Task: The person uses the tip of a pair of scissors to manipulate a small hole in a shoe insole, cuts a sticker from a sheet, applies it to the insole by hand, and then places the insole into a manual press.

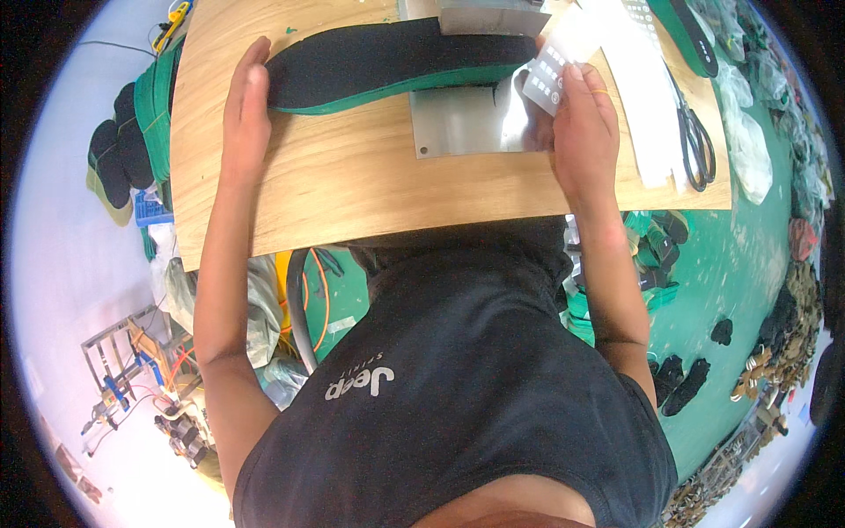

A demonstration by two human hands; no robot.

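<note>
A black insole (370, 62) with a green edge lies crosswise on the wooden table, its narrower right end over a shiny metal plate (458, 128). My left hand (248, 106) rests at the insole's broad left end, fingers stretched out along its rim. Between the thumb and fingers of my right hand (587, 128) is a small translucent label sheet (546, 79) with rows of white print. That sheet is beside the insole's right end; glare hides whether they touch. A second metal piece (493, 19) overlaps the insole's far edge.
Black-handled scissors (697, 145) lie on long white strips (651, 114) at the table's right. Another green-and-black insole (685, 35) sits at the far right corner. Stacked insoles (151, 119) stand beyond the left edge. Plastic bags (748, 132) and loose insoles (685, 387) are on the green floor.
</note>
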